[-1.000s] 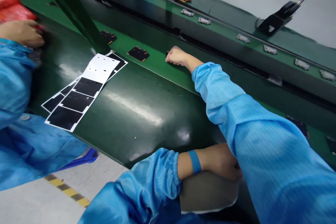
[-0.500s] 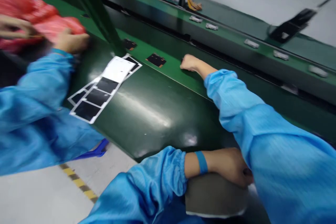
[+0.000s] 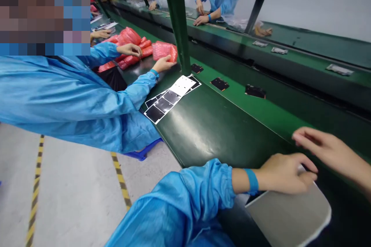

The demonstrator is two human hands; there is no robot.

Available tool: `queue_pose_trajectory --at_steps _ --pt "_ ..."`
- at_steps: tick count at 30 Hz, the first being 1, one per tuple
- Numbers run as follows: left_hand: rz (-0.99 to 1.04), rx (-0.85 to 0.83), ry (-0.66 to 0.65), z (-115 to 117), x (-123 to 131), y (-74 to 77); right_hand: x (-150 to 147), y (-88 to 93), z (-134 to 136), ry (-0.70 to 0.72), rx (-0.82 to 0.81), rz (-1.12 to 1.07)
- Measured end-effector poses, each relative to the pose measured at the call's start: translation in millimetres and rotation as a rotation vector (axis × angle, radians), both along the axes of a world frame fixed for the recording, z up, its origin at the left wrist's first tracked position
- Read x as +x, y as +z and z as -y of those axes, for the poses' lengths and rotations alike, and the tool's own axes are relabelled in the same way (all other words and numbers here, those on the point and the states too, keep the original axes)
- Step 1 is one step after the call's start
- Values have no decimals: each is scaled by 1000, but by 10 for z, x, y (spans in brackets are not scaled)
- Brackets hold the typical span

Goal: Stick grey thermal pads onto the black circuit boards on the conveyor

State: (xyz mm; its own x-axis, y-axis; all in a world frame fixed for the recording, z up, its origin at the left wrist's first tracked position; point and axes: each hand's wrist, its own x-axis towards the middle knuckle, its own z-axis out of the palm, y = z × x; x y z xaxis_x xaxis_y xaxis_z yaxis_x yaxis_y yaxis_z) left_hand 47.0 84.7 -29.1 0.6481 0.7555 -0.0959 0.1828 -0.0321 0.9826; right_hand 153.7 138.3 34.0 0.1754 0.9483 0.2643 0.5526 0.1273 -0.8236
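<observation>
My left hand [image 3: 288, 173], with a blue band at the wrist, is closed at the upper edge of a grey flat sheet [image 3: 292, 216] with rounded corners and a pale rim. Its fingertips partly hide what they pinch there. Just to the right, my right hand [image 3: 330, 150] hovers with fingers loosely curved and apart, nothing visible in them. Farther up, a thin black piece with copper-coloured tabs [image 3: 255, 91] lies on the green belt [image 3: 278, 115]. Two similar black pieces, one nearer [image 3: 219, 83] and one farther [image 3: 197, 68], lie along the same strip.
White-framed sheets with black panels [image 3: 165, 104] lie on the dark green table [image 3: 199, 131]. A green post [image 3: 176, 19] rises behind them. At left a co-worker in blue handles red bubble wrap [image 3: 164, 51]. Small metallic parts [image 3: 339, 70] sit on the far ledge.
My right hand has let go of a black piece on the belt and come back beside my left hand. The view has swung left, and the grey sheet appears farther right.
</observation>
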Motion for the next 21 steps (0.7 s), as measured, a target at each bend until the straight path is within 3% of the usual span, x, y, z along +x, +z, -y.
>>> queue_pose_trajectory --at_steps 2,4,7,10,13,16,21 --pt "-11 22 125 2 -69 75 4 -71 468 -36 -44 -37" --pt "-6 61 164 11 -110 118 75 -191 851 -51 -98 -80" --pt "23 93 96 58 -109 111 384 -440 1343 -53 -207 -183" --pt "104 12 25 130 -36 86 724 -680 1720 -109 -264 -287" --pt "140 -31 -29 204 106 112 876 -828 1901 -223 -166 -288" --pt "112 48 -6 260 258 167 892 -901 1921 -284 -10 -210" --pt "85 114 51 292 304 198 815 -876 1873 -330 108 -143"
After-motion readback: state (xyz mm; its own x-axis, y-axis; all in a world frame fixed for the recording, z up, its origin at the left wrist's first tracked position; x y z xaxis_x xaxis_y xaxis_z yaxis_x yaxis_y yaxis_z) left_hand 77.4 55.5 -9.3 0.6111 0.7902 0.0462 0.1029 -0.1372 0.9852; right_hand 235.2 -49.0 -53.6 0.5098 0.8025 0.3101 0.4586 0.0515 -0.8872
